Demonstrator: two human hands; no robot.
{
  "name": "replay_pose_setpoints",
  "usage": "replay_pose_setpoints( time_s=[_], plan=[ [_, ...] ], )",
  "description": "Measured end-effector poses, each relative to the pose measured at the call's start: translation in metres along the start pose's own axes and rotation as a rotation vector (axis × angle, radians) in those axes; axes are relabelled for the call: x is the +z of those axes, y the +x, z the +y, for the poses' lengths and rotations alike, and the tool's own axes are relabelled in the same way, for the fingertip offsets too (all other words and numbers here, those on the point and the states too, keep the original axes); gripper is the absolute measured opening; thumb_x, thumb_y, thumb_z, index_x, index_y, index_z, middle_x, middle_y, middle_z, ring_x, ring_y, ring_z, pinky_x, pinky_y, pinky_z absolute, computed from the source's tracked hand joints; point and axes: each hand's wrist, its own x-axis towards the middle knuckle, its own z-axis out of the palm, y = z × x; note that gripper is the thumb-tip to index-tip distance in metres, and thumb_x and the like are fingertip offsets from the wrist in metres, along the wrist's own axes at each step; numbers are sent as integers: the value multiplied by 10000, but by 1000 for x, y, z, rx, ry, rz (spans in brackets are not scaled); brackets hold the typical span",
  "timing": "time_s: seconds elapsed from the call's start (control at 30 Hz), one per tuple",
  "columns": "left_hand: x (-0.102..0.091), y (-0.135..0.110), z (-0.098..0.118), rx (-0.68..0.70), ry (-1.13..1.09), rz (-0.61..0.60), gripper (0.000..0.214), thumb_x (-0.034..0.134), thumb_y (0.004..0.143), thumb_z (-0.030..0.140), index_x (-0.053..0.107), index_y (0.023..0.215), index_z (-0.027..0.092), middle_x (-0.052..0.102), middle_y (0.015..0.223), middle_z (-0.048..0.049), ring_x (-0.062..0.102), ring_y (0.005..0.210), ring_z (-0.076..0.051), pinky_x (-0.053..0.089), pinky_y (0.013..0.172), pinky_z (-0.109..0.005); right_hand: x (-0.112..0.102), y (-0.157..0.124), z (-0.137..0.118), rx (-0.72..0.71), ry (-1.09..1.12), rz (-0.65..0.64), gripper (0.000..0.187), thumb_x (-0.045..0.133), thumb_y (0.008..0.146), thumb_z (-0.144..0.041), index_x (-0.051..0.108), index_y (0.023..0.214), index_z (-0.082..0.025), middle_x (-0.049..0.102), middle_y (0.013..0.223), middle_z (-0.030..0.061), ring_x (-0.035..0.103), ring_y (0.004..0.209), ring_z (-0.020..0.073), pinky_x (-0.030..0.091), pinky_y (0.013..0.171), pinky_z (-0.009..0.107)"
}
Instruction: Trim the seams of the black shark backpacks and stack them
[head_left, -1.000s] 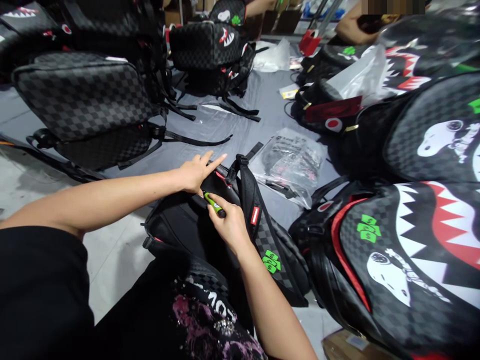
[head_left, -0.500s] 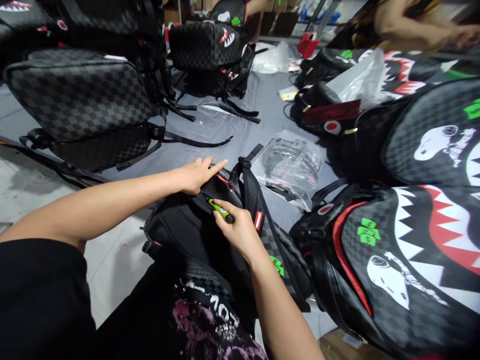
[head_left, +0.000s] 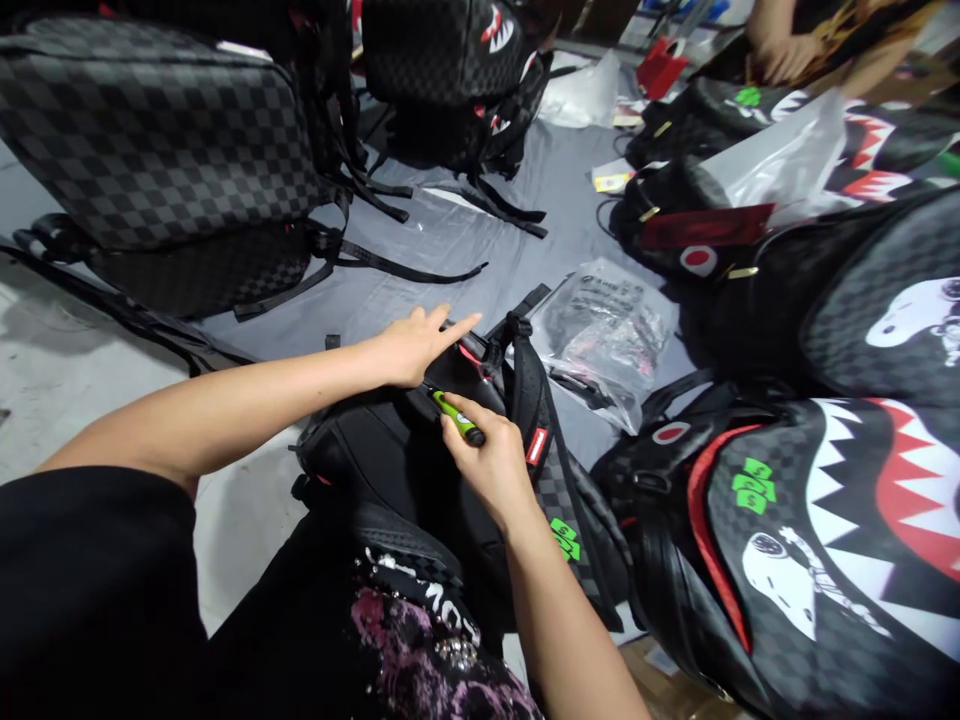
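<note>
A black backpack (head_left: 390, 455) with checkered parts lies in front of me, its padded back side up. My left hand (head_left: 416, 347) grips its upper edge, with the index finger stretched out and the thumb hidden. In my right hand (head_left: 487, 455) is a slim green pen-like tool (head_left: 456, 414) with a black end. Its dark tip points at the backpack near the left hand; what it touches there is too small to make out. A shoulder strap (head_left: 531, 400) with a red label runs just right of the tool.
Right of me are printed backpacks (head_left: 757, 540) with shark teeth and a white cartoon dog. A clear plastic bag (head_left: 611, 330) lies beyond my hands on the grey table cover (head_left: 450, 235). Checkered backpacks (head_left: 172, 140) stand at left. Another person's arm (head_left: 784, 50) shows at far right.
The view has shifted, so most things sit farther right or higher in the picture. Both hands keep nearly the same pose on the backpack, the tool still in the right one.
</note>
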Motion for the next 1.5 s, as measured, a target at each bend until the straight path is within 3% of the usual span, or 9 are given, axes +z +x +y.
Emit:
replay_pose_setpoints(
  time_s=[0.2,0.5,0.87,1.0,1.13,1.5],
  plan=[
    [2,4,-2,11,-6,1,1093,688,809,120,-25,1621,284,171,1642,-198,477,1306,-372,499,986,-427,7,4,-5,8,9,23,318,579,893,-281,750,1131,-161,787,1070,107,762,900,253,587,866,383],
    [-6,7,1,-18,5,-94,1139,687,785,93,-68,1614,295,80,1672,-203,416,1377,-394,487,1013,-441,12,7,-12,3,2,6,297,589,891,-258,748,1131,-184,794,1046,81,755,868,232,574,834,360],
    [-5,5,0,-7,-15,-75,1125,683,778,100,-41,1618,292,102,1670,-190,422,1362,-382,485,1006,-431,12,8,-14,34,-94,4,295,592,884,-229,743,1136,-206,790,1075,67,749,932,230,556,898,364],
    [-4,6,-1,-1,-16,-55,1122,678,770,104,-32,1620,287,118,1665,-196,438,1342,-390,491,992,-441,8,7,-14,14,-36,-63,322,581,880,-200,731,1163,-231,779,1125,49,743,961,212,552,920,350],
    [-2,6,-2,7,-8,-47,1140,664,751,79,-43,1616,308,130,1664,-188,443,1334,-384,492,989,-445,5,3,-16,71,-163,4,290,602,869,-206,742,1119,-250,789,1065,55,737,959,235,542,929,396],
    [-1,5,-3,9,-8,-45,1109,680,785,108,-31,1620,276,115,1661,-200,432,1347,-383,477,1003,-424,11,6,-19,106,-9,-16,259,633,904,-310,749,1117,-219,794,1034,71,743,908,238,543,913,389]
  ],
)
